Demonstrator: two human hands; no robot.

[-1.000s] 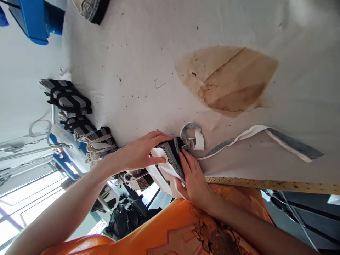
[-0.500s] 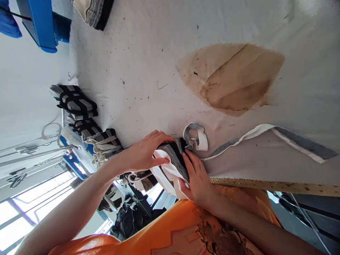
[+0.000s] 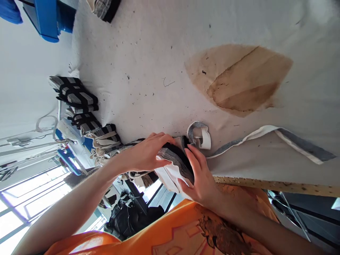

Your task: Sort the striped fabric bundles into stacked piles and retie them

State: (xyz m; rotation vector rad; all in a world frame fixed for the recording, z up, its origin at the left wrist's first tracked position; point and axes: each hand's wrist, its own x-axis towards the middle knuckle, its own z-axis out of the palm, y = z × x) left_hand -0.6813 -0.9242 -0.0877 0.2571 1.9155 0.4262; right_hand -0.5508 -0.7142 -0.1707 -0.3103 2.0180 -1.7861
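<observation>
A striped black, grey and white cloth piece (image 3: 176,161) with a white underside lies at the table's near edge, its white part hanging over. My left hand (image 3: 147,152) grips its left side, the fingers over the far edge and the thumb on the near side. On the right side my right hand (image 3: 203,177) pinches the cloth between thumb and fingers. Just beyond my right fingers sits a curled white-and-grey fabric strip (image 3: 205,141). A longer strip of the same look (image 3: 243,139) runs off to the right.
Folded striped bundles (image 3: 77,92) stand along the table's left side, some tied with bands. Another striped stack (image 3: 107,9) is at the far left, near a blue object (image 3: 46,19). The pale table cover (image 3: 148,63) bears a brown stain (image 3: 249,78); its wooden edge (image 3: 265,182) is close to my body.
The view has shifted slightly, so the table appears further right. Both hands keep hold of the striped cloth, and its striped band now bulges more between them.
</observation>
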